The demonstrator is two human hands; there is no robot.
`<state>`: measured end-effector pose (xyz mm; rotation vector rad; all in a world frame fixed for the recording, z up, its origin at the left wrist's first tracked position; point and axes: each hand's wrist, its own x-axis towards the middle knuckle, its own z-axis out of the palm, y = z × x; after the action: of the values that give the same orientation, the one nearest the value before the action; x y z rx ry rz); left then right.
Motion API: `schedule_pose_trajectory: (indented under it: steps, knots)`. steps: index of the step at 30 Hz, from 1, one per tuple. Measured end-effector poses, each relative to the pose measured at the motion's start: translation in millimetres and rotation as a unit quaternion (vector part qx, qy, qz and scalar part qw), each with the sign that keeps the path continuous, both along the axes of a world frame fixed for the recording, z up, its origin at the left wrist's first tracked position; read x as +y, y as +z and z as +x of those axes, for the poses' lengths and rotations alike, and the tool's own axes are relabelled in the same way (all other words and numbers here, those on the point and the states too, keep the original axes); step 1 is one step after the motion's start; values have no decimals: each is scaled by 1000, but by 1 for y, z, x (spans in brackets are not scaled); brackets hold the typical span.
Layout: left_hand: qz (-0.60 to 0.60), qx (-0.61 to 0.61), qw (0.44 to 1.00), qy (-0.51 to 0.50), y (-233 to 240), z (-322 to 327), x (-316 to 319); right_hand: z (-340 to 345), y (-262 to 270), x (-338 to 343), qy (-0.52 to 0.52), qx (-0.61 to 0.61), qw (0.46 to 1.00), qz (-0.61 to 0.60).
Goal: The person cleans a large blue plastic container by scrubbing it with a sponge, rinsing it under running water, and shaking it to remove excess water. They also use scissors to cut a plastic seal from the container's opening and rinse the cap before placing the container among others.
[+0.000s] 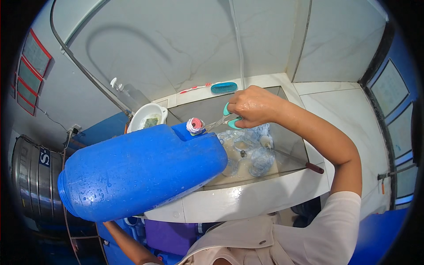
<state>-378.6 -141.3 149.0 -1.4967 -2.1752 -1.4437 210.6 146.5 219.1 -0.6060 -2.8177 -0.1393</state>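
A large blue plastic water container (132,169) lies tilted on its side across the left part of the sink, its surface wet. Pinkish material with pale wrapping covers its small spout (195,126). My right hand (253,106) grips teal-handled scissors (223,122), the blades pointing left at the base of that spout. Under the container's lower left end my left forearm (127,241) disappears; the hand itself is hidden by the container.
In the tiled sink (291,142) lie wet, clear plastic pieces (261,162) and a dark-handled rod (314,167). A white bowl (132,124) with a green sponge, a pump bottle (129,94), a toothbrush (195,87) and a teal brush (224,87) line the back. A steel tank (36,179) stands left.
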Motion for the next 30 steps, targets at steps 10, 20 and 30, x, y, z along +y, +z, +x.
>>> schedule_pose_trajectory:
  steps: [10, 20, 30]
  knots:
    - [-2, -1, 1000, 1, -3, 3, -3, -27, 11, -7, 66, -121, 977, 162]
    - [4, 7, 1000, -15, -3, 6, 17, -30, -29, 10, -27, 169, 910, -379]
    - [9, 10, 999, -35, -1, 8, 37, -71, -41, 29, 10, 82, 915, -395]
